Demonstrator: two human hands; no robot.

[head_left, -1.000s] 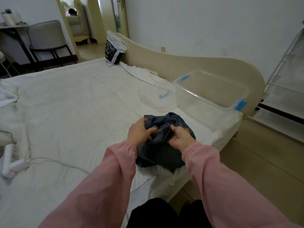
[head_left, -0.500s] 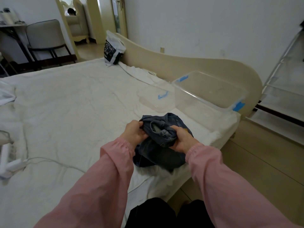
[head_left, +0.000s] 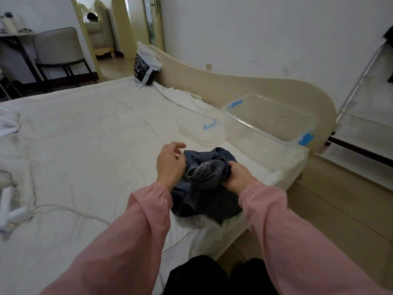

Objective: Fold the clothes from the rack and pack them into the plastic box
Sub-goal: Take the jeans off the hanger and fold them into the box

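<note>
A crumpled dark blue denim garment lies on the white bed near its right edge. My right hand grips a bunched fold of the denim on its right side. My left hand hovers just left of the garment, fingers loosely spread, holding nothing. The clear plastic box with blue clips stands empty beyond the garment against the cream bed board. Its clear lid lies flat to the box's left.
A white and black plastic bag leans at the bed's far corner. A white power strip with a cable lies at the left. A white rack stands at the right over the wooden floor. A chair stands far left.
My left hand has let go of the denim and lifted away with its fingers spread. My right hand keeps its grip on the fold.
</note>
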